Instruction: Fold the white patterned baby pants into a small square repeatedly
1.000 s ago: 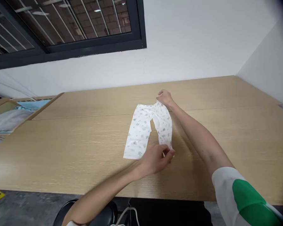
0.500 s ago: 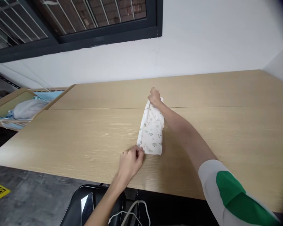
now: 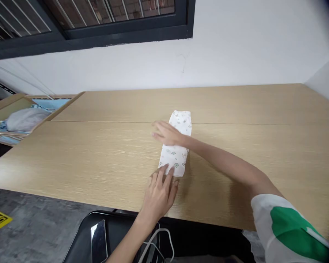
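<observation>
A small pair of white printed baby trousers (image 3: 181, 120) lies folded lengthwise, one leg over the other, in the middle of the wooden table (image 3: 98, 153). My right hand (image 3: 167, 133) lies flat across the middle of the folded trousers, fingers stretched out to the left and slightly blurred. My left hand (image 3: 159, 190) rests open at the near end, its fingertips pressing the hem of the legs. Neither hand holds anything.
A wooden crate (image 3: 13, 117) with grey and light blue cloth stands off the table's left end. A black chair seat with a phone (image 3: 100, 241) and white cables (image 3: 156, 244) sits below the near edge. A white wall and dark window frame are behind.
The trousers went from spread flat to folded in half lengthwise. Both hands let go of the pinched corners and now lie flat on the folded cloth.
</observation>
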### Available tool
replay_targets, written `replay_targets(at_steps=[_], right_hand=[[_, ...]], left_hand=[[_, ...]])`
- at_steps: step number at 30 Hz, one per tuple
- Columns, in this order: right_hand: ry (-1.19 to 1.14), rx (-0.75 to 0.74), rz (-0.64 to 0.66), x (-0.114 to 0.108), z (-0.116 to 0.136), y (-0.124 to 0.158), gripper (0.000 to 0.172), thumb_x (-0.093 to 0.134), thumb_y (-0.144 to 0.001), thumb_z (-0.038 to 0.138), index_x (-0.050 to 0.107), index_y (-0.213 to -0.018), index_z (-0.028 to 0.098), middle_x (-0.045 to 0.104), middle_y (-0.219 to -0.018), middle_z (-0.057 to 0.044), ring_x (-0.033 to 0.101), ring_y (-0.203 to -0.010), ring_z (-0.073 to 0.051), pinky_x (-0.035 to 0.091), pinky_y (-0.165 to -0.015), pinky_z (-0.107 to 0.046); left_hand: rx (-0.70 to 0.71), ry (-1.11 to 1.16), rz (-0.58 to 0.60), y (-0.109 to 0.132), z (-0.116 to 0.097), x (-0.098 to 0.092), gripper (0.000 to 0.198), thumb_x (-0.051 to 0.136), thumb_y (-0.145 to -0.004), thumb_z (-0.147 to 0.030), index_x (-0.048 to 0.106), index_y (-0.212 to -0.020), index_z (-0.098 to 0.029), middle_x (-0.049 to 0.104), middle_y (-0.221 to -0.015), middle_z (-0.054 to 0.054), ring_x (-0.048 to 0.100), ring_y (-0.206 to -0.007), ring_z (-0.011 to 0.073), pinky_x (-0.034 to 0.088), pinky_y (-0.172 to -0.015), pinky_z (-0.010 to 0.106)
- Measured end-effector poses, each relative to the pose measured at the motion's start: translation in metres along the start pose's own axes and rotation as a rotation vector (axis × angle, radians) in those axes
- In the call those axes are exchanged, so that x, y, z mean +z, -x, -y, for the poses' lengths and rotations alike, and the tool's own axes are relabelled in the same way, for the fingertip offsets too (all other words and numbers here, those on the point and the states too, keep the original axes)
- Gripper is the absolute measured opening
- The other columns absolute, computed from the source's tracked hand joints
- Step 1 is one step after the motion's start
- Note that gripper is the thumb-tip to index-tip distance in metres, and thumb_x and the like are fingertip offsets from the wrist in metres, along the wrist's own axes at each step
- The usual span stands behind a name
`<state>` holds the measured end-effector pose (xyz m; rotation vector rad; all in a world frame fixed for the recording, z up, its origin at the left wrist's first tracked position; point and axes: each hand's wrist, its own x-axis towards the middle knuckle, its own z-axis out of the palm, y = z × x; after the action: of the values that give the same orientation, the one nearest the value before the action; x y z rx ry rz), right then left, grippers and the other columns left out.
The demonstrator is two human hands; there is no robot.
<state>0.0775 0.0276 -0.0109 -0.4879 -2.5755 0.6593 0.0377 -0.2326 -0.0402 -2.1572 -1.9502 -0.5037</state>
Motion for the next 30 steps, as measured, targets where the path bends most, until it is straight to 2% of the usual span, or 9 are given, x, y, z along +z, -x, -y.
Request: replay_targets(at_steps=[2,4,7,9,11,13,17,22,30], right_hand=[[-0.064,-0.173,0.136,0.007,0.03,0.033,0.062,0.033,-0.11,0.055,0.041,-0.161,0.021,0.038,-0.17,-0.01,0.037,-0.156,-0.026,0.033,-0.129,-0.047],[-0.109,-0.318,0.228,0.016,0.051,0.063,0.06,0.032,-0.11,0.051,0.032,-0.167,0.03,0.026,-0.174,0.002,0.027,-0.16,-0.017,0.025,-0.134,-0.04],[-0.107,-0.382,0.331,0.028,0.064,0.093,0.062,0.044,-0.107,0.042,0.028,-0.167,0.04,0.031,-0.171,0.012,0.025,-0.16,-0.014,0.021,-0.136,-0.037],[-0.084,-0.37,0.373,0.035,0.06,0.1,0.065,0.05,-0.104,0.038,0.03,-0.166,0.04,0.037,-0.168,0.012,0.028,-0.159,-0.015,0.02,-0.137,-0.039],[-0.059,-0.352,0.378,0.038,0.049,0.1,0.066,0.051,-0.103,0.037,0.033,-0.166,0.038,0.039,-0.167,0.01,0.029,-0.159,-0.017,0.02,-0.137,-0.04],[-0.02,-0.331,0.361,0.038,0.034,0.095,0.064,0.048,-0.104,0.039,0.033,-0.166,0.036,0.037,-0.168,0.009,0.027,-0.16,-0.016,0.02,-0.137,-0.04],[0.1,-0.288,0.315,0.032,-0.005,0.076,0.061,0.043,-0.107,0.047,0.033,-0.166,0.037,0.031,-0.171,0.007,0.022,-0.161,-0.016,0.019,-0.135,-0.039],[0.201,-0.207,0.26,0.023,-0.06,0.043,0.065,0.036,-0.109,0.051,0.036,-0.165,0.018,0.027,-0.173,-0.011,0.023,-0.161,-0.027,0.019,-0.133,-0.051],[0.152,0.093,0.155,-0.007,-0.138,-0.009,0.066,0.045,-0.102,0.057,0.044,-0.161,0.027,0.032,-0.172,-0.005,0.022,-0.162,-0.027,0.01,-0.133,-0.051]], left_hand=[[0.009,0.019,0.043,0.006,-0.004,0.005,0.05,0.053,-0.105,-0.034,0.052,-0.151,-0.017,0.056,-0.152,0.02,0.054,-0.137,0.0349,0.047,-0.106,0.048],[-0.02,0.004,0.091,0.012,-0.006,0.011,0.046,0.051,-0.105,-0.038,0.058,-0.145,-0.018,0.063,-0.142,0.019,0.058,-0.131,0.0368,0.047,-0.104,0.052],[-0.036,-0.006,0.119,0.018,-0.008,0.017,0.038,0.05,-0.105,-0.04,0.072,-0.126,-0.018,0.073,-0.119,0.018,0.064,-0.118,0.0378,0.048,-0.1,0.055],[-0.046,-0.004,0.098,0.019,-0.009,0.018,0.035,0.052,-0.104,-0.04,0.076,-0.116,-0.018,0.074,-0.115,0.018,0.064,-0.118,0.0383,0.047,-0.103,0.056],[-0.066,0.01,0.09,0.019,-0.01,0.017,0.034,0.053,-0.103,-0.04,0.075,-0.118,-0.018,0.072,-0.123,0.018,0.061,-0.124,0.0381,0.044,-0.108,0.056],[-0.078,0.029,0.093,0.019,-0.011,0.015,0.038,0.054,-0.104,-0.039,0.07,-0.132,-0.02,0.066,-0.138,0.018,0.056,-0.135,0.0375,0.041,-0.113,0.055],[-0.065,0.023,0.091,0.02,-0.011,0.016,0.052,0.054,-0.105,-0.037,0.051,-0.155,-0.023,0.044,-0.164,0.019,0.041,-0.152,0.0373,0.037,-0.116,0.055],[-0.061,0.016,0.105,0.024,-0.009,0.019,0.057,0.055,-0.105,-0.038,0.046,-0.159,-0.025,0.032,-0.171,0.018,0.034,-0.157,0.0378,0.036,-0.118,0.056],[-0.066,0.017,0.125,0.025,-0.01,0.017,0.059,0.056,-0.104,-0.04,0.045,-0.16,-0.025,0.032,-0.171,0.018,0.035,-0.156,0.039,0.036,-0.117,0.058]])
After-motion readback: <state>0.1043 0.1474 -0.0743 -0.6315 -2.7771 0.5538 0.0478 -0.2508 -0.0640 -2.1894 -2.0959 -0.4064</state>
